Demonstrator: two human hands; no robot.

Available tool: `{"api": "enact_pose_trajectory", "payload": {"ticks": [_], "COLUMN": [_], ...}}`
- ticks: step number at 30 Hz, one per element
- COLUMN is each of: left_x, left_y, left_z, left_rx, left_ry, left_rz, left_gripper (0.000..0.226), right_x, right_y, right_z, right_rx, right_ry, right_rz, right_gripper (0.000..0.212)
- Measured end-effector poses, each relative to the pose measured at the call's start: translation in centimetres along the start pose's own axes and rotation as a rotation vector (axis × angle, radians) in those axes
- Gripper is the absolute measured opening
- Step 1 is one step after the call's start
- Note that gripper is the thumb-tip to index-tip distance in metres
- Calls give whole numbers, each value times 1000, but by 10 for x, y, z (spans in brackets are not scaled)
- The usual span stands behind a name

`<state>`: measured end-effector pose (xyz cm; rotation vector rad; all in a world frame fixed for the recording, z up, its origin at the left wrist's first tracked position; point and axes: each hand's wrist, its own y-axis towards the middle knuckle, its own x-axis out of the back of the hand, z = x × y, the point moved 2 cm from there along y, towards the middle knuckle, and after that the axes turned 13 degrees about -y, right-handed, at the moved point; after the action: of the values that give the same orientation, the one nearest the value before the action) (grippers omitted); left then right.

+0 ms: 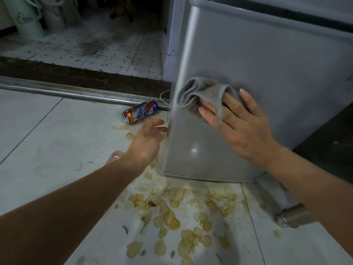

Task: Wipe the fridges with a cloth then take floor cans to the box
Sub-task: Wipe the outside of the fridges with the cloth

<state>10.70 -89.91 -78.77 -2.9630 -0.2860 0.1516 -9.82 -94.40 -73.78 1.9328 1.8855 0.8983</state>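
A grey fridge (pixel 267 73) fills the upper right, its lower door reaching down to the floor. My right hand (pixel 240 127) presses a bunched grey cloth (pixel 202 92) flat against the door with straight fingers; a fold of the cloth lies over them. My left hand (pixel 149 138) hangs open beside the door's left edge, fingers relaxed, holding nothing. A red, white and blue drink can (pixel 141 111) lies on its side on the floor just beyond my left hand, near the fridge's corner. No box is in view.
Many crisps (pixel 168 211) and wet stains cover the pale floor tiles below the fridge. A metal door track (pixel 57 90) and dark threshold cross the floor behind the can. A pale green bin (pixel 28 18) stands at top left. A metal cylinder (pixel 294 215) lies at lower right.
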Motion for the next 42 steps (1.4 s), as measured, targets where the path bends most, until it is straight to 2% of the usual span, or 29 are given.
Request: {"api": "enact_pose_trajectory", "payload": {"ticks": [3, 7, 8, 10, 12, 14, 16, 19, 22, 25, 28, 29, 31, 33, 34, 36, 39, 42], "left_x": [-12, -19, -21, -27, -33, -37, -38, -38, -37, -38, -38, -38, -39, -39, -39, -41, -41, -41], "left_y": [1, 3, 4, 4, 5, 7, 8, 8, 8, 7, 5, 5, 4, 4, 3, 2, 1, 1], "left_z": [4, 4, 3, 3, 4, 4, 6, 10, 11, 10, 8, 8, 7, 7, 7, 8, 8, 8], "left_rx": [-21, -55, -62, -63, -63, -67, -83, -127, -148, -151, -148, -143, -134, -135, -137, -140, -139, -138], "left_ry": [86, 209, 259, 318, 340, 352, 353, 363, 363, 391, 404, 403, 399, 404, 404, 389, 381, 385], "left_rz": [-34, -134, -160, -204, -237, -266, -285, -309, -318, -312, -308, -304, -296, -303, -306, -307, -307, -298], "left_gripper": [34, 30, 33, 40, 47, 50, 51, 46, 42, 44, 47, 47, 49, 49, 50, 50, 51, 53], "right_x": [-4, 1, 4, 8, 14, 24, 31, 26, 16, 10, 14, 17, 23, 26, 26, 24, 19, 17], "right_y": [-27, -76, -79, -78, -66, -56, -52, -56, -71, -87, -95, -94, -90, -83, -80, -80, -101, -143], "right_z": [25, 59, 57, 46, 25, -3, -19, -11, 20, 36, 34, 28, 6, -26, -40, -52, -29, 1], "right_rx": [-79, 279, 347, 389, 254, -1, -174, -281, -273, -157, 33, 45, -104, -405, -527, -618, -560, -259], "right_ry": [53, 113, 104, 81, 81, 59, 47, 120, 123, 126, 187, 192, 134, 81, 60, -25, -60, 135], "right_rz": [79, 406, 450, 407, 245, 108, 88, 137, 261, 370, 426, 437, 425, 358, 309, 253, 224, 443], "right_gripper": [45, 47, 49, 50, 35, 22, 23, 20, 29, 36, 33, 30, 19, 4, 12, 18, 12, 24]}}
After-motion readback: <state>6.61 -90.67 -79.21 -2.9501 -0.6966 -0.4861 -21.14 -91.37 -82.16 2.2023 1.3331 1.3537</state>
